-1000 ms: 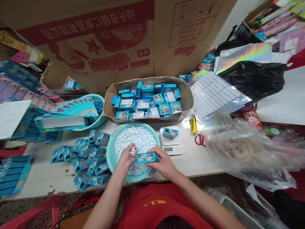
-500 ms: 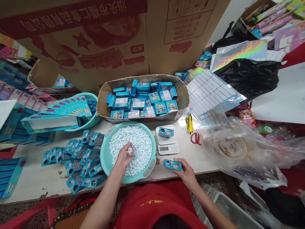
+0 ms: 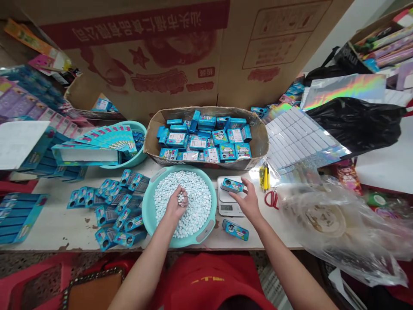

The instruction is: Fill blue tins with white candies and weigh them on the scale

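My left hand is closed around some small pale candies, just above the turquoise basin of white and light-blue candies. My right hand is at a small blue candy box standing on the white digital scale. Thumb and fingers close on the right end of that box. A second blue candy box rests on the table in front of the scale, near the table edge. Left of the basin stand several more blue boxes in a cluster.
Behind the basin, a cut carton holds many blue boxes. Right of the scale lie a yellow cutter, red-handled scissors and a clear plastic bag. Flat blue cartons lie over another basin at left.
My right hand has let go of one candy box on the table and moved up to the box on the scale. My left hand stays over the candies. The view has shifted.
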Motion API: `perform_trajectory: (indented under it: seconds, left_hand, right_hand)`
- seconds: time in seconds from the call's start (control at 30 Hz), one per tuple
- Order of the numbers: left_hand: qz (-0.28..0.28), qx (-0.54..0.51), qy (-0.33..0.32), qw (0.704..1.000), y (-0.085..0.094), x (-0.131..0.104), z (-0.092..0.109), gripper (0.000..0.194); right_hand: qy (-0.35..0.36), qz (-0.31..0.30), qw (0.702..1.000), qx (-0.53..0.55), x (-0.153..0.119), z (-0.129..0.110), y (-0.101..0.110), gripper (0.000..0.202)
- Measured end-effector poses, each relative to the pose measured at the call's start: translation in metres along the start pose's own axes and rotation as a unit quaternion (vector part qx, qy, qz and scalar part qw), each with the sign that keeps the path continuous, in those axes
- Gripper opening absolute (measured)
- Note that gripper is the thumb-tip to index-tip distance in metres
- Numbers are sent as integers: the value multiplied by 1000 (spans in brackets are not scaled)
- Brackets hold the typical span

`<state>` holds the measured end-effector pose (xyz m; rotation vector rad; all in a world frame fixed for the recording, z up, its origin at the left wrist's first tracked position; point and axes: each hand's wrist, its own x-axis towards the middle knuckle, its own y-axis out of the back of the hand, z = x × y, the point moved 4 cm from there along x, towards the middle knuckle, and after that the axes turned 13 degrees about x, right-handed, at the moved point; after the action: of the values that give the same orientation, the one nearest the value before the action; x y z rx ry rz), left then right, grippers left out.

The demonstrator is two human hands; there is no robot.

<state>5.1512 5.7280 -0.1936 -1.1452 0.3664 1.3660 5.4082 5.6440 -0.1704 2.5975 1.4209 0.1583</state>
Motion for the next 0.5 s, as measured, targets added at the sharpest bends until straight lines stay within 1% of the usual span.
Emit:
perform_trajectory:
  seconds: [0.07, 0.13, 0.2, 0.27, 0.33, 0.4, 0.5]
  left_hand:
    - [6, -2, -4, 1000, 1, -1, -3, 25]
    - [20, 1, 0, 1000, 6, -6, -5, 23]
    - [27, 6, 6, 1000, 13, -12, -6, 23]
    - [19, 8, 3, 1000, 20, -17, -7, 26]
    - [8, 9, -4, 1000, 23, -20, -6, 28]
    - [0, 6, -7, 1000, 20, -22, -4, 27]
    - [-16, 0, -14, 1000, 5, -27, 4, 27]
  right_hand:
    - [-30, -27, 999, 4, 15, 1, -12, 60]
    - [-55, -32, 998, 13, 17, -2, -16, 57]
    - [-56, -11, 998, 19, 10, -10, -11, 56]
    - [-46, 10, 999, 28, -2, -22, -6, 53]
    - [-40, 12, 998, 47, -15, -36, -5, 50]
    - [-35, -4, 997, 72, -25, -50, -11, 48]
    - [-25, -38, 994, 97, -36, -68, -29, 45]
